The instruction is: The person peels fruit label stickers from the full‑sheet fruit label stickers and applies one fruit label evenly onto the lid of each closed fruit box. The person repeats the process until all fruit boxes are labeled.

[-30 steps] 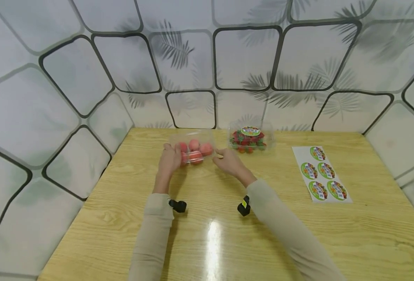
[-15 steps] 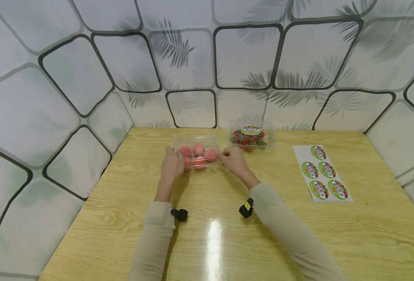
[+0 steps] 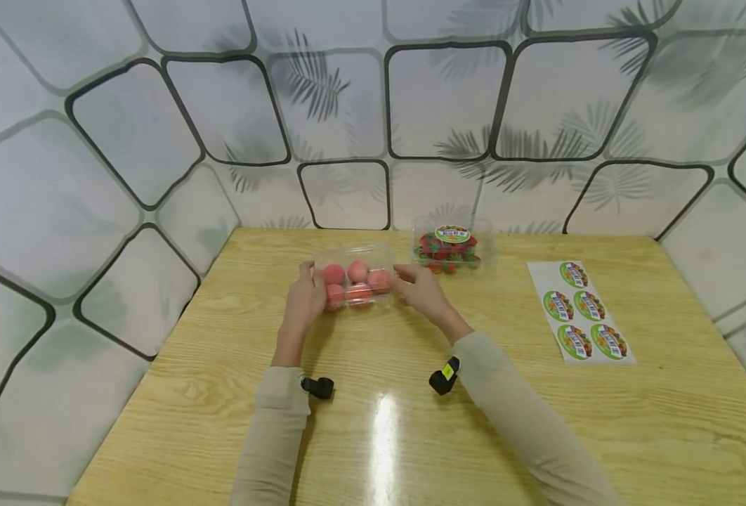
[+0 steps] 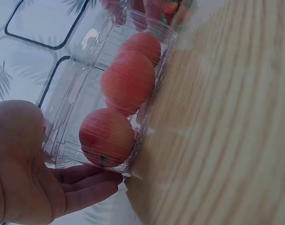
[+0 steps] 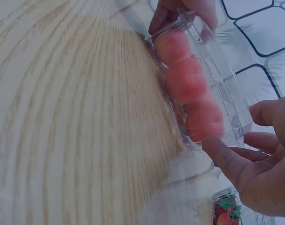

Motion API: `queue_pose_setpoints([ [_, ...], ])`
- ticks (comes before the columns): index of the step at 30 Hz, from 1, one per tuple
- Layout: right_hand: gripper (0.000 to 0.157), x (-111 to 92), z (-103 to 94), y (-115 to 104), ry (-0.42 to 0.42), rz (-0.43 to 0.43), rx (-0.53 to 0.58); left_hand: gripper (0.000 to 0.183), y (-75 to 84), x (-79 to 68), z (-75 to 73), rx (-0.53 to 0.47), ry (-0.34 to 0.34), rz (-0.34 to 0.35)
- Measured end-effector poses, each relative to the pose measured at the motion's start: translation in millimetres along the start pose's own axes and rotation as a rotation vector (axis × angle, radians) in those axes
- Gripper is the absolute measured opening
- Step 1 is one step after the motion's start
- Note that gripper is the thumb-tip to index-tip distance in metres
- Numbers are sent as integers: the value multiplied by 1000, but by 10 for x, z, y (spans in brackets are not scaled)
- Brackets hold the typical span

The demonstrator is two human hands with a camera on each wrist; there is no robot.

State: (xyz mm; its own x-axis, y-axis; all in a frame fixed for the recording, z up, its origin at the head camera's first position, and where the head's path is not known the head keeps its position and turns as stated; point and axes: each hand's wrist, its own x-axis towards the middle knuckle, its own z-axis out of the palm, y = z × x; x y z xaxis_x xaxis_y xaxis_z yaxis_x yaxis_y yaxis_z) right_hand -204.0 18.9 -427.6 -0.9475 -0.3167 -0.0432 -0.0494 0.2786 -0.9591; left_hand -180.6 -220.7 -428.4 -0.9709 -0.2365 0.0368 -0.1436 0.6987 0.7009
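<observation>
A clear plastic fruit box (image 3: 354, 251) stands on the wooden table with several pinkish-red peaches (image 3: 358, 271) inside. My left hand (image 3: 305, 299) holds its left end; in the left wrist view the fingers (image 4: 88, 187) reach under the end and the thumb is at the rim. At the opposite end is my right hand (image 3: 425, 292), gripping the corner. From the right wrist view, one fingertip (image 5: 212, 144) touches the low edge beside a peach, with the thumb higher up at the lid side. The box's underside is hidden.
Behind and right of the peaches, a clear box of strawberries (image 3: 449, 251) bears a round colourful label (image 3: 452, 234). A white sheet of several round stickers (image 3: 580, 313) lies on the right of the table (image 3: 506, 302). A patterned wall rises behind.
Both hands have drawn the peach box slightly toward me and to the right, and straightened it. Over the last half second it has barely moved. The strawberry box and sticker sheet stay put.
</observation>
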Motion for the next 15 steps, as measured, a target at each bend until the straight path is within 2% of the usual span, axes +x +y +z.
queue_pose_setpoints([
  [7,45,-2,10,38,12,-46,-63,52,5,10,-18,-9,-47,13],
  [15,45,-86,-28,38,1,-8,-56,52,20,-18,-111,37,-170,5],
])
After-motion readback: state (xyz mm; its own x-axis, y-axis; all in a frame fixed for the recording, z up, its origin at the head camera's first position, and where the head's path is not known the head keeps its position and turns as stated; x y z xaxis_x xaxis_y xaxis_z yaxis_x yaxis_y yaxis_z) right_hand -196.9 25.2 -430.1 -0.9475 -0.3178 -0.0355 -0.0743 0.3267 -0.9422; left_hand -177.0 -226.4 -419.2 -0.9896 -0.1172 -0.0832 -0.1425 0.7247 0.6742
